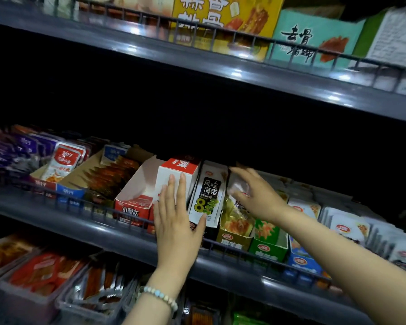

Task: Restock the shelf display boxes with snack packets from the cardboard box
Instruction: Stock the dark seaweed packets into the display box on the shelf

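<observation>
The middle shelf holds a row of display boxes. My left hand lies flat with straight fingers against an upright red-and-white box, its thumb touching the white-and-black display box beside it. My right hand reaches in over the yellow-green display box, with fingers above and thumb below a pale, blurred snack packet. An open red-and-white display box stands left of my left hand. The cardboard box is out of view.
A wire rail runs along the front of the middle shelf. Green and blue display boxes and white packets fill the right. Brown boxes of packets sit to the left. Clear trays lie below, large boxes above.
</observation>
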Available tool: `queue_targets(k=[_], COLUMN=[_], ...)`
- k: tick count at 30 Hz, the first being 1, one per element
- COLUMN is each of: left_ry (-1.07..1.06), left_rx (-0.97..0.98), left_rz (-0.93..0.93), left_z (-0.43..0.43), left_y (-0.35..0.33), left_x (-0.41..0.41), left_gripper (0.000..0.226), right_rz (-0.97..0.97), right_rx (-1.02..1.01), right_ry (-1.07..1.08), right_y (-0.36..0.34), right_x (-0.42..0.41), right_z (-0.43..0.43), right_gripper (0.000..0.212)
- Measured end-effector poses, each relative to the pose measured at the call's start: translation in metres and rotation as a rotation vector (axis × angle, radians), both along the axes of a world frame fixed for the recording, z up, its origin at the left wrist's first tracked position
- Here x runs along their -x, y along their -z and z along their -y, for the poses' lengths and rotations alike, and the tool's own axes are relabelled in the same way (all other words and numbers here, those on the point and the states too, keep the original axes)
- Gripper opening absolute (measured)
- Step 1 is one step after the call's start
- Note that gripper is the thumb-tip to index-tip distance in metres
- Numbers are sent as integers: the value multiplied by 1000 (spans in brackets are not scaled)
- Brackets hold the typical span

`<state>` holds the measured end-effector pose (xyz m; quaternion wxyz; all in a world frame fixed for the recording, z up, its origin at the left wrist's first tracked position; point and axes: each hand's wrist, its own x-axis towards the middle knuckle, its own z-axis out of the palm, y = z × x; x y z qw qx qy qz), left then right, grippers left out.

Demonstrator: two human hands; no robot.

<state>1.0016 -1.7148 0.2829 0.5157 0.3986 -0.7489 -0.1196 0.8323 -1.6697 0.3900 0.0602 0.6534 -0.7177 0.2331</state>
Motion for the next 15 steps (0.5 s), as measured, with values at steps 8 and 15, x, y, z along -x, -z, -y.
queue_targets(k=[8, 15], left_ry=[299, 387], left_rx=[-45, -253], left_rz=[186, 705], left_z=[-83, -150], left_y=[1, 107], left_x=[-4, -1], left_gripper=[65, 74], right_rz=[169, 300], right_rx=[-137, -534], right_ry=[-60, -17], right_y=[64, 176], right_x=[16, 27], right_z=[-151, -248], right_gripper=[61, 72])
